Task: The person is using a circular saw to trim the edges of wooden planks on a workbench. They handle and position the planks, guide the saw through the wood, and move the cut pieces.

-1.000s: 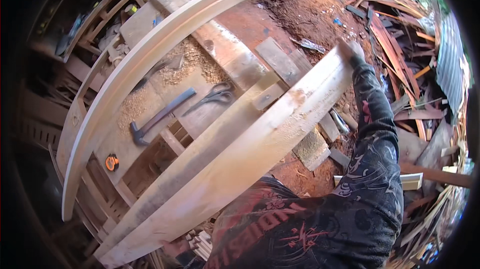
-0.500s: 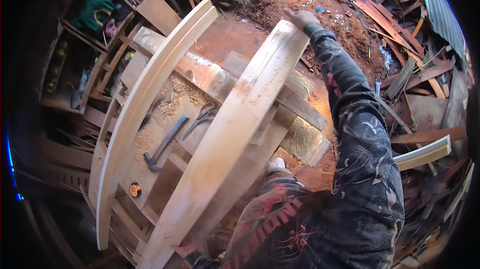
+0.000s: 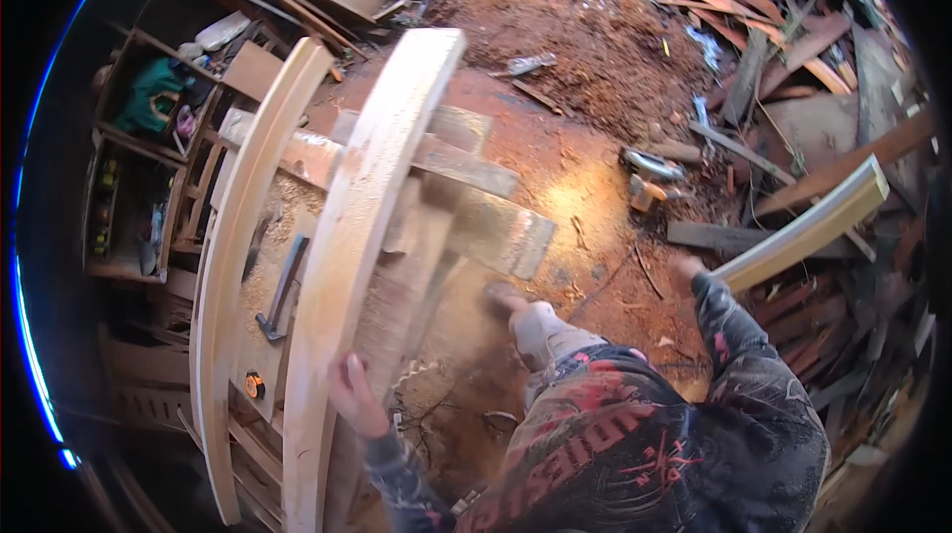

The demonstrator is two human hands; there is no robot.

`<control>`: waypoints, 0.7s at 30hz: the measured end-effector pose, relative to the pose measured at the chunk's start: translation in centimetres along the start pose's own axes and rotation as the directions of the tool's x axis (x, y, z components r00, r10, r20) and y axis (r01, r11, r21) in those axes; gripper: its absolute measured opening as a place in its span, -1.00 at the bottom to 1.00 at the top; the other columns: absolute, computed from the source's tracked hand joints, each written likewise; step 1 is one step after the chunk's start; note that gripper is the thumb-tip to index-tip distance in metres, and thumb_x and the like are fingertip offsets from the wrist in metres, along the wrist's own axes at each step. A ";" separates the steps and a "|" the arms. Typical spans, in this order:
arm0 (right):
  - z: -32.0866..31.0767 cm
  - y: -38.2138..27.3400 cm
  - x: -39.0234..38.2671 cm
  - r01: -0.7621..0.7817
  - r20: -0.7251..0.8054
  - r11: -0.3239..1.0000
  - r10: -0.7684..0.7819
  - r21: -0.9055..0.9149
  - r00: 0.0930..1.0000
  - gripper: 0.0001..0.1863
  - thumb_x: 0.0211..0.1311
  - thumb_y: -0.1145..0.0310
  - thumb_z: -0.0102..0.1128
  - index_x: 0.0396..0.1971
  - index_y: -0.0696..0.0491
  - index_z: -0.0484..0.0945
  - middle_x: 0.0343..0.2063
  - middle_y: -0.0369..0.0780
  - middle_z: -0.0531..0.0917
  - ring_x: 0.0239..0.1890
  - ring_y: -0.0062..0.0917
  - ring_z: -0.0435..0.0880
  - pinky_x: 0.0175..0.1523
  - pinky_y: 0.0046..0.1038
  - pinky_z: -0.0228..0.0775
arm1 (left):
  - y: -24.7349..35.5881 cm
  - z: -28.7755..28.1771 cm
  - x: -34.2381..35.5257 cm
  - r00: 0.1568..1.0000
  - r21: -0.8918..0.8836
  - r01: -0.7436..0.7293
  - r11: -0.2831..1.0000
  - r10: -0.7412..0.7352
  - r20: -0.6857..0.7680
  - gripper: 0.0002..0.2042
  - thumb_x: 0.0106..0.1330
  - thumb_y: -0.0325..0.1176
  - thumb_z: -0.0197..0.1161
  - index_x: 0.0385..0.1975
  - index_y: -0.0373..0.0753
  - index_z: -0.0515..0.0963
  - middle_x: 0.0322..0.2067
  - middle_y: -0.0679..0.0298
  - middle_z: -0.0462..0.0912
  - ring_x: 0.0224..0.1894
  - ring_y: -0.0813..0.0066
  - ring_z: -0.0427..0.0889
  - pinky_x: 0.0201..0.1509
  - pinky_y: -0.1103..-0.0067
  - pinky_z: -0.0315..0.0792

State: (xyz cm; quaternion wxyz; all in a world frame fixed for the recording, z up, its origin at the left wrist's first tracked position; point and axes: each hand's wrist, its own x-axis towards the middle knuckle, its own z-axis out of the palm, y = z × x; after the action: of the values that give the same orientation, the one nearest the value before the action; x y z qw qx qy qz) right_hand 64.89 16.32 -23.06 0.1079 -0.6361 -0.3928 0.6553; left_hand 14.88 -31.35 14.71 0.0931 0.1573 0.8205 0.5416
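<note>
My left hand [image 3: 357, 396] is up against the right edge of the long plank [image 3: 347, 221], fingers loosely extended and gripping nothing; I cannot tell whether the skin touches the wood. The plank runs beside that hand, its far end well ahead of it. My right hand [image 3: 684, 270] is out to the side, blurred, so I cannot tell whether it is spread or closed. It sits just beside the near end of a short board [image 3: 808, 221], which slants up and away to the right of it.

Left of my left hand, past the plank, a tape measure [image 3: 255, 385] lies on the surface [image 3: 273, 359], with a hammer [image 3: 286, 285] ahead of it and shavings [image 3: 283, 211] beyond. Farther left of that hand stretches a curved beam [image 3: 243, 245]. Well beyond it is a shelf [image 3: 159, 161]. Ahead of my right hand are red earth [image 3: 595, 67] and, farther right, scrap wood [image 3: 818, 141].
</note>
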 end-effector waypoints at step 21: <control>-6.3 -1.8 13.5 -0.128 0.087 0.490 0.393 -0.862 0.915 -0.42 0.18 -0.17 0.27 -0.16 0.10 0.79 -0.10 0.02 0.77 0.06 -0.16 0.74 0.25 -0.25 0.52 | 1.4 25.4 29.5 0.790 0.734 -0.595 0.329 0.407 0.458 -0.17 0.35 -0.05 0.38 0.51 -0.32 0.15 0.46 -0.14 0.21 0.46 -0.09 0.22 0.52 0.15 0.12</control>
State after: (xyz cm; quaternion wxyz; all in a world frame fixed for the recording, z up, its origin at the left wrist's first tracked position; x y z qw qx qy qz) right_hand 67.81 28.58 -31.24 -0.3684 -0.5639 -0.5676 0.4735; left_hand -4.19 1.59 6.44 -0.0904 0.4787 0.8719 0.0501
